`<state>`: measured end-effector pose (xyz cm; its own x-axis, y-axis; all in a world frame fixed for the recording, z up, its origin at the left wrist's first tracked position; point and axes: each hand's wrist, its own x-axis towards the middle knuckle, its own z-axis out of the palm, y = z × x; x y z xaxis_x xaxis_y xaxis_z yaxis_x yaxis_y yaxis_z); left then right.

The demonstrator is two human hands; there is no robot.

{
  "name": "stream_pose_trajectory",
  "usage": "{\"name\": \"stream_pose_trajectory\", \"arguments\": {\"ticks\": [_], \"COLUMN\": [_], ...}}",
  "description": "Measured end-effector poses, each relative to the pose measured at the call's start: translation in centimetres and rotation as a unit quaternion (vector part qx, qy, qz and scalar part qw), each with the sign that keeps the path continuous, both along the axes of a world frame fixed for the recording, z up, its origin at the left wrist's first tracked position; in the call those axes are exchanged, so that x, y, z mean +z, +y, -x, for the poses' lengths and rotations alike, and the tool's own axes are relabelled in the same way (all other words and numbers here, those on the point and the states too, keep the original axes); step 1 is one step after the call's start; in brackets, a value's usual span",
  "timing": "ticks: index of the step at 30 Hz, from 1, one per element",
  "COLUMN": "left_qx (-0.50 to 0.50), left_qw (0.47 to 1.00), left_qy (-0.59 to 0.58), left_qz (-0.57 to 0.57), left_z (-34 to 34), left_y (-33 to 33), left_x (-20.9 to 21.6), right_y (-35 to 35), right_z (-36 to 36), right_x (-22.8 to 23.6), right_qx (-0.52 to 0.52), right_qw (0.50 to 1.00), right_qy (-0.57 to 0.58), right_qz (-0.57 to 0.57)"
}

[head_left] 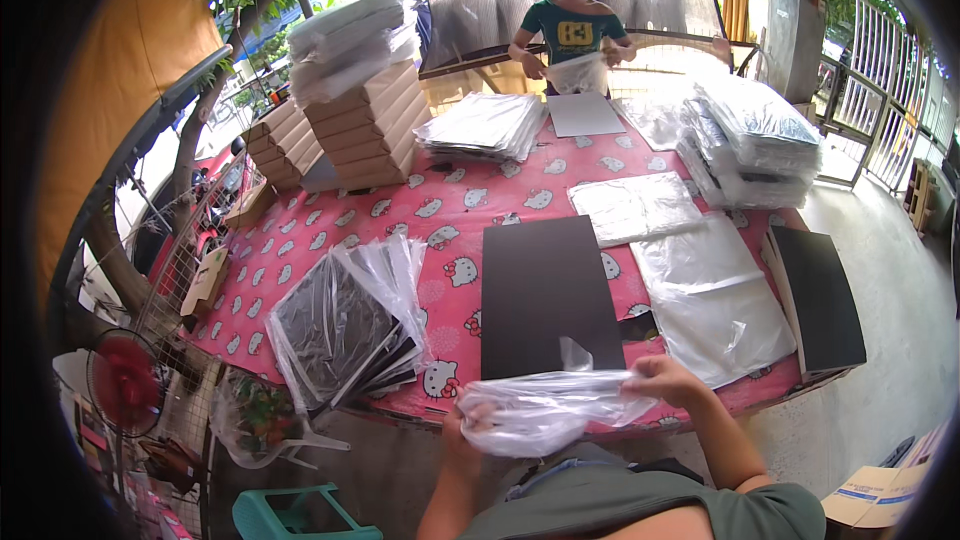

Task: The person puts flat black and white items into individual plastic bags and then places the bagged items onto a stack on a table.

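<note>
A clear plastic bag (pixel 545 410) is stretched between my hands at the table's near edge. My right hand (pixel 668 381) pinches its right end. At the other end my left hand (pixel 466 432) grips the bag, its fingers partly seen through the film. Just beyond the bag lies a flat black sheet (pixel 550 290), its near edge overlapped by the plastic. To its left, black sheets in clear bags (pixel 345 325) form a fanned pile. Flat clear bags (pixel 712 305) are heaped on the right, beside a stack of black sheets (pixel 820 295) at the table's right edge.
Across the pink patterned table (pixel 455 210), a person (pixel 575 35) holds another clear bag over a white sheet (pixel 586 115). Brown cartons (pixel 360 130), wrapped stacks (pixel 755 140) and a white pile (pixel 482 125) stand around. A green stool (pixel 300 513) and red fan (pixel 125 383) are at lower left.
</note>
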<state>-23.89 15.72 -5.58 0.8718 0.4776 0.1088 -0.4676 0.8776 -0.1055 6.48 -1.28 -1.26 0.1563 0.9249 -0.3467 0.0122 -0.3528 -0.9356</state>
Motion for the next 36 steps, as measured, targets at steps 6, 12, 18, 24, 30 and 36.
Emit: {"name": "stream_pose_trajectory", "arguments": {"ticks": [6, 12, 18, 24, 30, 36], "left_qx": [-0.057, 0.266, 0.32, 0.376, 0.387, 0.276], "left_qw": [0.931, 0.716, 0.616, 0.522, 0.424, 0.504], "left_qy": [0.36, 0.59, 0.662, 0.675, 0.695, 0.748], "left_qz": [0.023, -0.262, -0.284, -0.362, -0.433, -0.333], "left_z": [4.6, 0.6, -4.4, -5.6, -5.5, -1.4], "left_y": [-3.8, -0.2, 2.2, 1.6, 1.2, -1.5], "left_x": [5.9, -2.1, -3.2, -4.4, -3.6, 1.6], "right_y": [-1.0, 2.9, 3.8, 2.8, 3.3, -0.9], "right_z": [0.5, 3.0, 2.5, 2.1, 3.3, 2.1], "right_x": [5.0, -0.8, -4.4, -6.1, -4.5, -0.2], "right_qx": [-0.039, -0.19, -0.278, -0.241, -0.254, -0.275], "right_qw": [0.987, 0.913, 0.862, 0.873, 0.842, 0.961], "right_qy": [0.157, -0.342, -0.396, -0.405, -0.472, 0.008], "right_qz": [-0.022, -0.116, -0.151, -0.126, -0.053, -0.032]}}
